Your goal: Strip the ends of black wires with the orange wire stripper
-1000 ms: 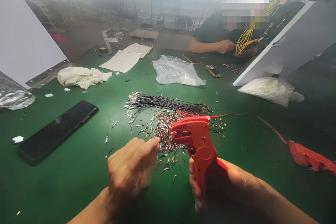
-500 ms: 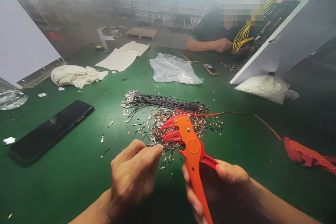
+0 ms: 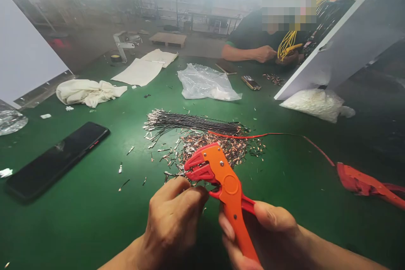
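My right hand [image 3: 262, 232] grips the handles of an orange wire stripper [image 3: 221, 185], whose jaws point up and left over a pile of short stripped wire bits [image 3: 209, 147]. My left hand [image 3: 174, 219] is curled in a pinch right beside the jaws; what its fingertips hold is too small to make out. Behind the pile lies a bundle of black wires [image 3: 193, 122] with metal terminals at its left end. A red wire [image 3: 272, 136] runs from the bundle toward the right.
On the green table [image 3: 79, 202] lie a black phone [image 3: 53, 160], a white cloth [image 3: 88, 92], paper sheets [image 3: 142, 69], a clear plastic bag [image 3: 205, 84] and a red tool [image 3: 367, 183]. Across the table another person's hands [image 3: 265, 54] work on yellow wires. A white panel [image 3: 341, 42] leans at right.
The stripper has tilted and dropped toward my left hand, its jaws now pointing left. My left hand has shifted right and closed tighter next to the jaws.
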`<state>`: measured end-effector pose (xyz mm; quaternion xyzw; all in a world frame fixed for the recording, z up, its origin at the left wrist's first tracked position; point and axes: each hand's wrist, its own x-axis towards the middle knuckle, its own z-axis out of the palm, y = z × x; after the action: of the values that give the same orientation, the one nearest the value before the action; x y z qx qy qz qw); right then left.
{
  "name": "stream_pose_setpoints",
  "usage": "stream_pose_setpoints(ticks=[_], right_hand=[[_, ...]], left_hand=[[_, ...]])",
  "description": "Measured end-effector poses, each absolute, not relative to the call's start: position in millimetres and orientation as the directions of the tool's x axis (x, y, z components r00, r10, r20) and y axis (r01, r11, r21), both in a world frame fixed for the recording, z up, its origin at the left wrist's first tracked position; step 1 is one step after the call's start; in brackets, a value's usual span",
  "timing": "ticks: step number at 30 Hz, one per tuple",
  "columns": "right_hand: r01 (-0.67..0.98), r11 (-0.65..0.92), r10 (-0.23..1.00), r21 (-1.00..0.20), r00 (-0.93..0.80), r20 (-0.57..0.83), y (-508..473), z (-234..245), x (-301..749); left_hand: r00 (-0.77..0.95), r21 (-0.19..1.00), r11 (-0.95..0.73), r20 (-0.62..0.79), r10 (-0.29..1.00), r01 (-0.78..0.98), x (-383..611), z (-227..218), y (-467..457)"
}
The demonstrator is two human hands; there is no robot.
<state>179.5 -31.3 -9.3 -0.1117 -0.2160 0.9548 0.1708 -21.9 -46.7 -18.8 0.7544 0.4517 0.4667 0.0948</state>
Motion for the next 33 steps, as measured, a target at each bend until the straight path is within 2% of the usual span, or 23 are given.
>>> stream_pose_setpoints(ticks=[5,9,14,20,25,27,29,33], right_hand=[[-0.359,-0.823,0.452,-0.440,-0.883,-0.125,-33,-8,176],[-0.341,-0.826,0.443,-0.449,-0.885,-0.142,-32,-13,179],[-0.342,-0.869,0.412,-0.358,-0.901,-0.137,-29,-19,175],[-0.337,-0.847,0.444,-0.412,-0.874,-0.199,-24,-24,175],[-0.341,-0.849,0.453,-0.404,-0.863,-0.225,-20,-19,179],[-0.362,-0.808,0.504,-0.466,-0.834,-0.226,-20,-13,181],[-0.389,-0.714,0.596,-0.582,-0.774,-0.213,-19,-7,183],[-0.324,-0.378,0.789,-0.867,-0.603,-0.118,-14,-1,188]], left_hand=[[0.150,0.582,-0.570,0.611,0.777,0.580,-17,-24,-45],[0.163,0.575,-0.568,0.604,0.780,0.589,-14,-28,-46],[0.129,0.554,-0.527,0.601,0.789,0.645,-12,-24,-43],[0.139,0.590,-0.452,0.498,0.856,0.669,-11,-29,-42],[0.140,0.560,-0.455,0.515,0.846,0.692,-14,-30,-40],[0.133,0.532,-0.469,0.551,0.824,0.705,-19,-26,-37],[0.140,0.493,-0.487,0.584,0.799,0.720,-23,-22,-33],[0.242,0.359,-0.574,0.652,0.718,0.736,-25,-15,-30]])
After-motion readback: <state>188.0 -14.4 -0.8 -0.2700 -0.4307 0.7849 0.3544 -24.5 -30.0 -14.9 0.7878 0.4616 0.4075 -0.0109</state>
